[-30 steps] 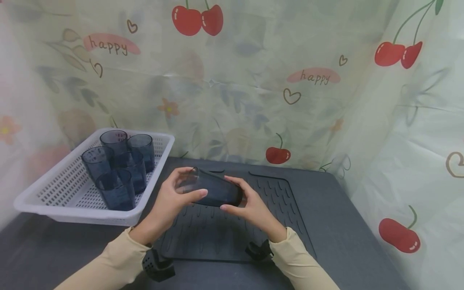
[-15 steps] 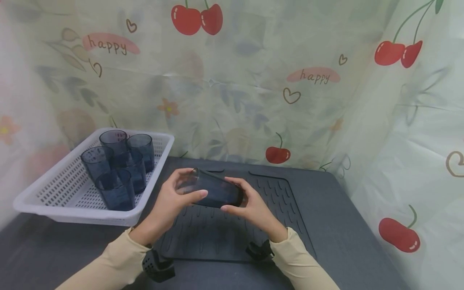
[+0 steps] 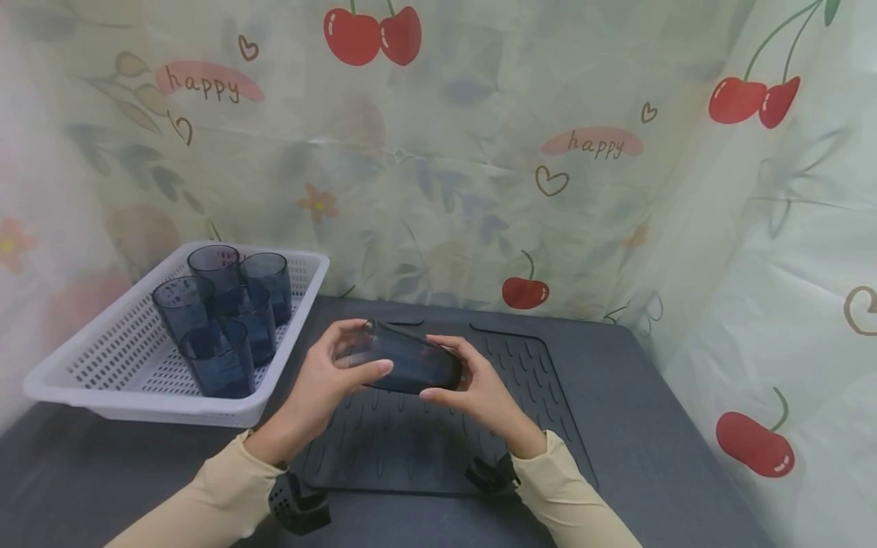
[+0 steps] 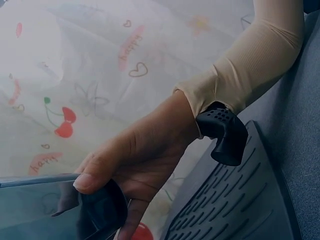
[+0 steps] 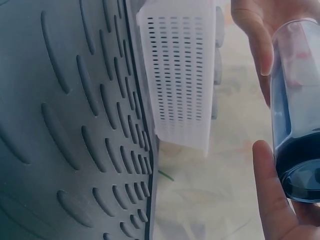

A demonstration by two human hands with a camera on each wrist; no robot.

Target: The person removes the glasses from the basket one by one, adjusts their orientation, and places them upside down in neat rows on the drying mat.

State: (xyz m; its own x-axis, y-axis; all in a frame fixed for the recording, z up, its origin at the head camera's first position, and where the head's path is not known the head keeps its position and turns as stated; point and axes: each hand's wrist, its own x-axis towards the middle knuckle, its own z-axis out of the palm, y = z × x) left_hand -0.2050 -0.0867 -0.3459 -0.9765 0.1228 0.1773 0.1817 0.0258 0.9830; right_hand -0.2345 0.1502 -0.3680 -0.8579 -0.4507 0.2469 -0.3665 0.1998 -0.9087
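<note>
The left hand has its fingers round the top of a dark blue glass; the right hand grips its bottom. The glass tips sideways above the black mat.

The smoke-blue tapered tumbler is smooth, glossy and see-through — glass or clear plastic, I cannot tell which — like the smoke-blue round tumblers. The white latticed rectangular basket looks like smooth plastic, softly shiny; the black rectangular mat, matt and rubbery with ridges. The dark grey desk has a matt, cloth-like finish. The pale cherry-printed sheet resembles crinkled, faintly glossy plastic film; the beige long sleeves, matt, finely ribbed cloth.
</note>
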